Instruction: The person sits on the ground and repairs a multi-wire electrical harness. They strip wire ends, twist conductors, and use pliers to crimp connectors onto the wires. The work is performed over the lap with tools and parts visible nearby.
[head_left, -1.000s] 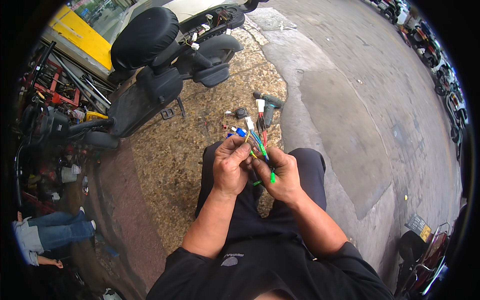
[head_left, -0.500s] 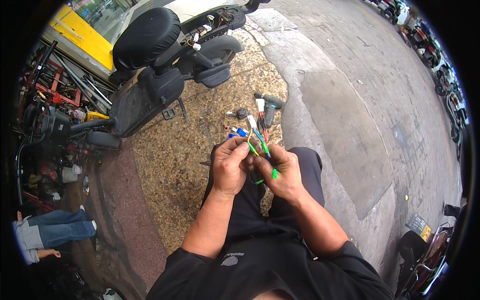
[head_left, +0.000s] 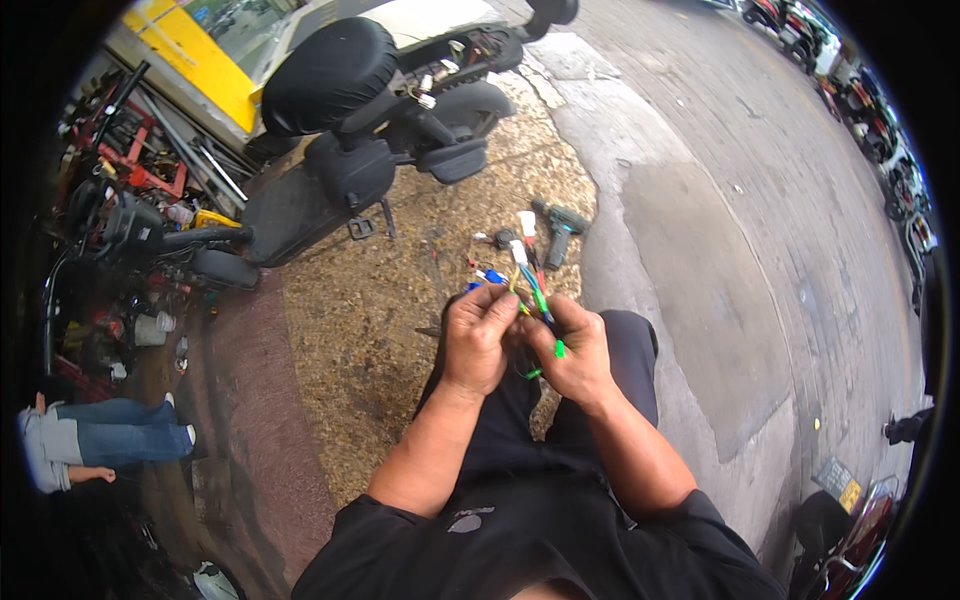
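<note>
Both hands meet over my lap, working on a bundle of thin coloured wires. My left hand pinches a yellow wire between thumb and fingertips. In my right hand, closed as well, are wires with green sleeved ends; one green connector sticks out by the thumb, another green sleeve shows above. A white plug joins the yellow and blue wires. Beyond it lie a white plug on red wires and some blue connectors. The fingertips partly hide the wires between them.
A cordless drill lies on the pebbled ground past my hands, beside a small round black part. An electric scooter with exposed wiring stands at the upper left. Another person is at the far left. Parked scooters line the right.
The whole view has shifted slightly, with the scene sitting a little further right and lower. My hands stay together on the wires; the left fingertips now cover more of the yellow wire.
</note>
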